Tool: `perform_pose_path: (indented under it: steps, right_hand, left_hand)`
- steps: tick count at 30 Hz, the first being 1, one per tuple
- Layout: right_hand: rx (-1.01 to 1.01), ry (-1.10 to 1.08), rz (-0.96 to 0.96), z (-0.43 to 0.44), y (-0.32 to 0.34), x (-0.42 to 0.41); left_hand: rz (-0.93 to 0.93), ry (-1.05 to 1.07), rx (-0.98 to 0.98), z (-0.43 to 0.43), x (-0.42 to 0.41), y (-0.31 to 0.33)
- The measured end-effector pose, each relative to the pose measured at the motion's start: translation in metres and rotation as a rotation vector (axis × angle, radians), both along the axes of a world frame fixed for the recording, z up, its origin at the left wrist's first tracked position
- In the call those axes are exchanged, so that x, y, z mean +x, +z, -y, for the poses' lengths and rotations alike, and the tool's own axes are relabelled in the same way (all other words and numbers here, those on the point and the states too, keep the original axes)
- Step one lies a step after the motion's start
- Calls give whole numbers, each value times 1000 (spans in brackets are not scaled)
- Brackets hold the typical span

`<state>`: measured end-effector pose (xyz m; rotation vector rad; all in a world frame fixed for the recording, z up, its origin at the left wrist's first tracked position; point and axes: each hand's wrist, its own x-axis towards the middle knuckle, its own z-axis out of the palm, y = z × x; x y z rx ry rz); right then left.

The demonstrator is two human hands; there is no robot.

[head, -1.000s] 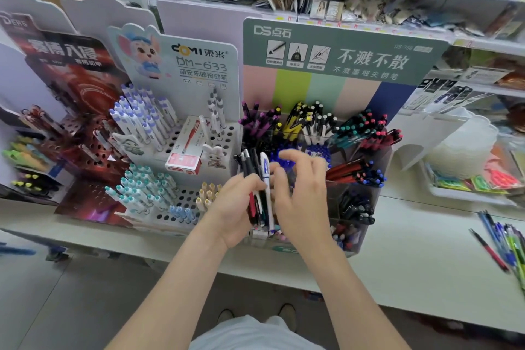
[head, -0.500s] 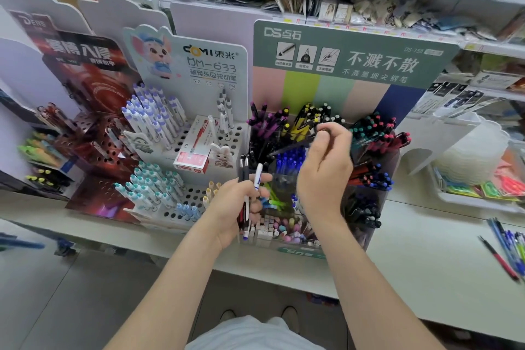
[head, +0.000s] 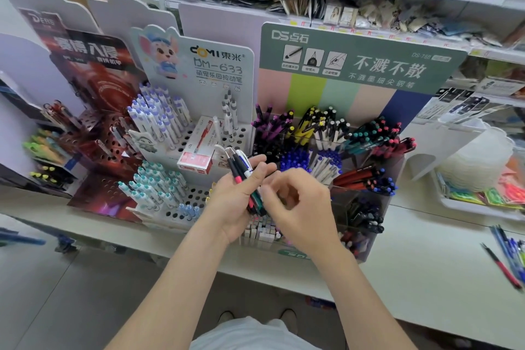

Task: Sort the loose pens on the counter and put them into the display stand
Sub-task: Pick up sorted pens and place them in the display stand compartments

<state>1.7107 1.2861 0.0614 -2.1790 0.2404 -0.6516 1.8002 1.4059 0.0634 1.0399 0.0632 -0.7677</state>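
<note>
My left hand (head: 238, 199) holds a bunch of pens (head: 240, 166), black, white and red ones, tilted up to the left in front of the display stand (head: 366, 167). My right hand (head: 301, 207) sits right beside it with fingers curled at the lower ends of the bunch; whether it pinches one pen is hidden by the fingers. The stand has clear compartments full of purple, yellow, blue, teal and red pens under a green sign (head: 360, 62). More loose pens (head: 508, 256) lie on the white counter (head: 420, 273) at the far right.
A white pegboard stand (head: 181, 150) with white-and-blue pens and a red box (head: 199, 156) stands to the left, a dark red stand (head: 93, 133) beyond it. A white tray (head: 477, 204) with bright items sits at the right. Shelves of goods run behind.
My right hand came down from the upper compartments of the stand to the bunch in my left hand. My left hand tilted the bunch further left.
</note>
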Motion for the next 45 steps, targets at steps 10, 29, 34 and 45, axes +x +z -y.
perform_pose_path:
  steps: [10,29,34,45]
  right_hand:
    - [341,-217,-106,10,-8,-17]
    - [406,-588,209,56,-3,-60]
    - [47,-567,52,65,-40,-62]
    - [-155,-241,-434,58,-113,-48]
  left_hand:
    - [-155,-67,-134,21,-3,8]
    - [70,127,213,59,-11,1]
    - [106,46,262,59,-13,-4]
    - [30,-3,253,55,-22,-8]
